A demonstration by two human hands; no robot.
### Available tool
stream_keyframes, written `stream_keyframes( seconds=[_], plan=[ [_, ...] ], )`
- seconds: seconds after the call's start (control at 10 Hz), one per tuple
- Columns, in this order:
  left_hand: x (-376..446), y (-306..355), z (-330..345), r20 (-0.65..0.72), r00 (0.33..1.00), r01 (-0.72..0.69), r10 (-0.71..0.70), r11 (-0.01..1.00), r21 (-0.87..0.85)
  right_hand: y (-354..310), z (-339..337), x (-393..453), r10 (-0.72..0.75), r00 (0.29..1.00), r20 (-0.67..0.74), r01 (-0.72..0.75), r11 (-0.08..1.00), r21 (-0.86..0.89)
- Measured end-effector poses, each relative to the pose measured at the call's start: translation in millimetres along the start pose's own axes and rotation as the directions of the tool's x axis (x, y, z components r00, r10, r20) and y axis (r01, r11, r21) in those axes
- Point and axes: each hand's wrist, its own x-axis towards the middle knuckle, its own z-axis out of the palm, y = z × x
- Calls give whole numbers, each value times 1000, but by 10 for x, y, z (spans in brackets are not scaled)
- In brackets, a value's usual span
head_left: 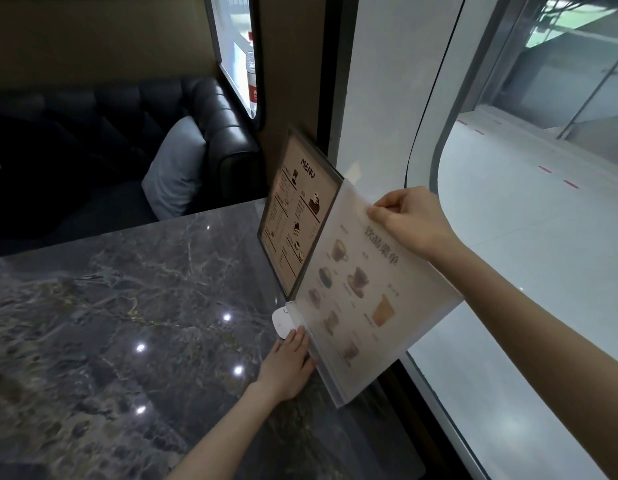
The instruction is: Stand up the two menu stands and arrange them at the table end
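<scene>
Menu stands sit together at the window end of the marble counter (pixel 127 306): the brown-framed menu stand (pixel 297 220) already upright, the white drinks menu stand (pixel 366 292) leaning just beside it. The right hand (pixel 409 220) pinches its top edge; the left hand (pixel 288 365) lies flat with fingers extended on its white base (pixel 281 322). I'd keep that base pinned, tip the panel fully vertical, then square it alongside its neighbour before letting go.

Dark veined marble table (pixel 110 306), ceiling lights reflected in polish. Black tufted leather sofa (pixel 210 112) set far left, grey cushion (pixel 176 171) propped on it. Large curved window (pixel 508 168) at right, pale floor (pixel 529 244) seen outside.
</scene>
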Motion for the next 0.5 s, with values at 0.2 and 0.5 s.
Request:
stream_keyframes(
  seconds=[0.2, 0.5],
  plan=[
    [41, -6, -47, 20, 1000, 16, -13, 987, -162, -28, 6, -19, -123, 992, 5, 123, 985, -121],
    [-115, -144, -513, -172, 976, 10, -130, 825, -565, -327, 110, -39, -448, 893, -35, 419, 858, -296]
  ],
)
